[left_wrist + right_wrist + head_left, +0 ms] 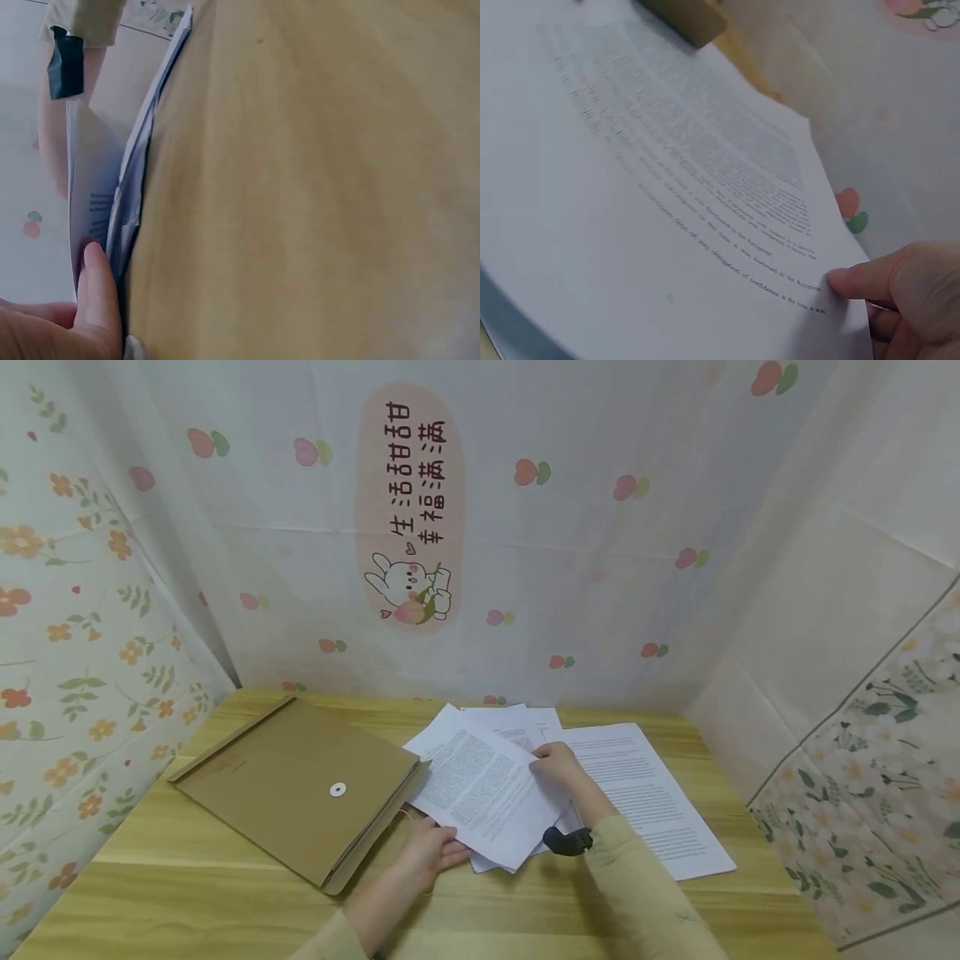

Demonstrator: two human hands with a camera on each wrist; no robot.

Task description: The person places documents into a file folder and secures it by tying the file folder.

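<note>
Both hands hold a few printed paper sheets point(476, 781), raised at a slant above other papers. My left hand point(429, 852) pinches their lower left edge; in the left wrist view its fingers point(97, 289) lie on one side of the sheets with the thumb on the other. At the right edge, my right hand point(558, 764) grips them, its thumb over the print in the right wrist view and the other fingers behind the paper point(667, 202). To the left lies a brown paper file envelope point(285, 777) with a white round button point(338, 789).
Loose white sheets point(542, 720) lie under and behind the held ones. Another printed stack point(637, 793) rests on the wooden table point(247, 910) at the right, beside my right forearm. Patterned cloth point(570, 568) hangs along the back and both sides.
</note>
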